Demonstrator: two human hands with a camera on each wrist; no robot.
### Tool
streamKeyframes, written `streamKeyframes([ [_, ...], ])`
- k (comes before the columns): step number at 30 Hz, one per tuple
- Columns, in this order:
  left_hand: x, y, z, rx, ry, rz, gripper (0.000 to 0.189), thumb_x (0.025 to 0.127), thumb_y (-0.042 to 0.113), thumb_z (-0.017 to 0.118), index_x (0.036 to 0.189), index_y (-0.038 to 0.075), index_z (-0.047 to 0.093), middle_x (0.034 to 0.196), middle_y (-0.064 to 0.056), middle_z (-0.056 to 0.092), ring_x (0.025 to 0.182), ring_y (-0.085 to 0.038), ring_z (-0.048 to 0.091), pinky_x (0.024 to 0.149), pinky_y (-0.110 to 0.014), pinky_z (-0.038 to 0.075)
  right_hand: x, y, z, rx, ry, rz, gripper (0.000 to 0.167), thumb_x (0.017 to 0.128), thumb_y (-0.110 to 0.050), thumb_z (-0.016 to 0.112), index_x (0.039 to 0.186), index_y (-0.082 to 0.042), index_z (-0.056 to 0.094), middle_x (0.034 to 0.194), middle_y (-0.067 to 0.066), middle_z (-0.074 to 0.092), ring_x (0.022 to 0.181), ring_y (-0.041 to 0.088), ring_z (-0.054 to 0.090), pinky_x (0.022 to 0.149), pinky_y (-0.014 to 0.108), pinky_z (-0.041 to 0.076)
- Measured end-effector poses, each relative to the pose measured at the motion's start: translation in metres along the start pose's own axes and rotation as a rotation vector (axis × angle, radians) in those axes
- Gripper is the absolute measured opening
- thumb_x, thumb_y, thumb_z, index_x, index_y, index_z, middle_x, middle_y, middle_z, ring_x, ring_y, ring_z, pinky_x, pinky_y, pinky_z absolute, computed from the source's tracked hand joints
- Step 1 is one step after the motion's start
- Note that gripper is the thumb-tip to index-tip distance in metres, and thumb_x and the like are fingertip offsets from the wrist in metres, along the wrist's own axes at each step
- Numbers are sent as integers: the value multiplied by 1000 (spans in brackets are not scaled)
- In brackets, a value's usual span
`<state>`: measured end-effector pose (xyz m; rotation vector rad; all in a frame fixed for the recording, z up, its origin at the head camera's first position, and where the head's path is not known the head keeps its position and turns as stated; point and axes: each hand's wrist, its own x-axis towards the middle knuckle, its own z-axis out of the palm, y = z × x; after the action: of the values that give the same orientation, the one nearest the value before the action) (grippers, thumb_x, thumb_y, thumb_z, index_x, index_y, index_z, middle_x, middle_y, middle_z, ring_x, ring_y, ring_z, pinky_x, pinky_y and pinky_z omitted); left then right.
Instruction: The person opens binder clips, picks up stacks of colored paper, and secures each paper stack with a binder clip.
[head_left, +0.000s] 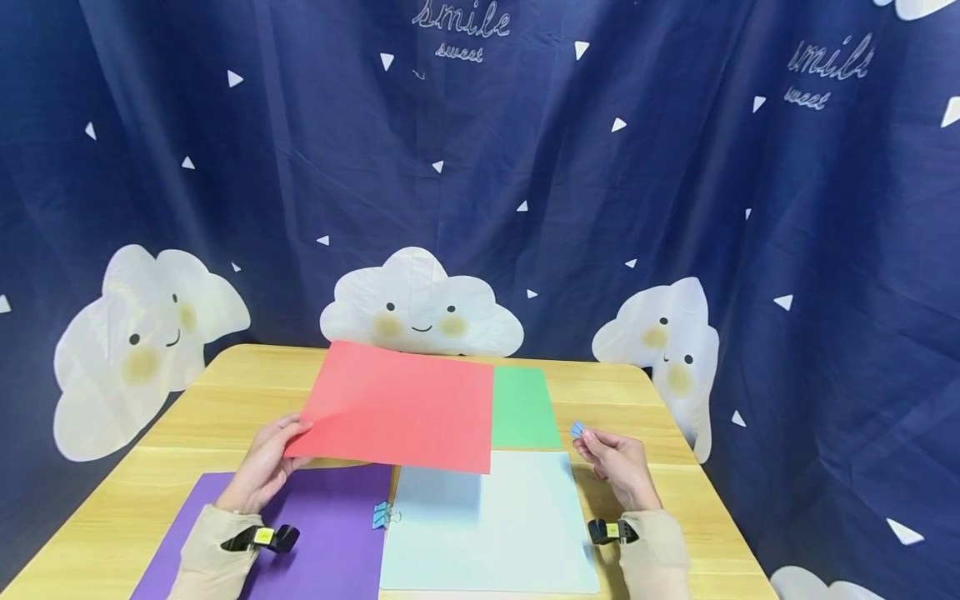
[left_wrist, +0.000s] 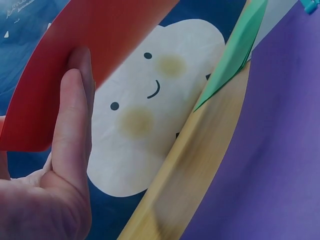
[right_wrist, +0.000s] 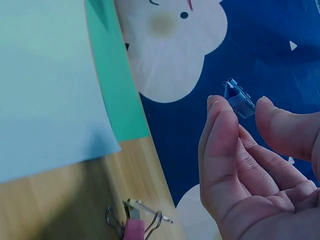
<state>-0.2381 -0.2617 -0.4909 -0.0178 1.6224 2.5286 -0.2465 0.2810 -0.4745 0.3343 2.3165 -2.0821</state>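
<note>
My left hand (head_left: 262,462) grips a red sheet of paper (head_left: 405,408) by its near left corner, the thumb on top. Raised above the table, the sheet partly covers a pale blue-white sheet (head_left: 517,533) and a green sheet (head_left: 525,408). Under the left forearm lies a purple sheet (head_left: 330,533). At the right, my right hand (head_left: 618,467) pinches a small blue binder clip (right_wrist: 241,102) between thumb and fingertips, held up off the table. A second blue binder clip (head_left: 381,515) sits where the purple and pale sheets meet.
A pink binder clip (right_wrist: 134,230) lies on the wooden table (head_left: 697,508) near the right hand, seen only in the right wrist view. Behind the table's far edge hangs a dark blue curtain (head_left: 480,125) with smiling clouds.
</note>
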Motion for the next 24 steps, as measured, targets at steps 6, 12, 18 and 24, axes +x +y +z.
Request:
streamKeyframes([
  [6, -3, -3, 2, -3, -8, 22, 21, 109, 8, 48, 115, 22, 62, 103, 4, 71, 89, -9, 76, 76, -22, 64, 6, -9, 9, 24, -42, -14, 35, 102, -13, 66, 127, 12, 66, 90, 0, 80, 84, 7, 76, 56, 14, 50],
  [12, -4, -6, 4, -31, -46, 46, 25, 110, 7, 45, 114, 20, 66, 104, 3, 71, 91, -10, 76, 78, -23, 64, 13, -21, 20, 73, -97, -59, 36, 102, -6, 63, 128, 18, 62, 91, 5, 78, 87, 12, 76, 81, 20, 63],
  [18, -4, -7, 6, -41, -38, 54, 22, 109, 7, 47, 114, 18, 66, 104, 2, 71, 90, -10, 76, 77, -23, 64, 18, -26, 34, 84, -145, -72, 36, 102, -5, 63, 129, 19, 61, 89, 4, 77, 84, 10, 74, 79, 19, 62],
  [24, -4, -8, 8, -34, -42, 64, 22, 109, 7, 47, 115, 17, 65, 103, 2, 71, 89, -10, 76, 77, -22, 64, 21, -24, 42, 85, -172, -73, 34, 102, -2, 61, 127, 21, 60, 89, 6, 78, 80, 8, 73, 77, 18, 62],
])
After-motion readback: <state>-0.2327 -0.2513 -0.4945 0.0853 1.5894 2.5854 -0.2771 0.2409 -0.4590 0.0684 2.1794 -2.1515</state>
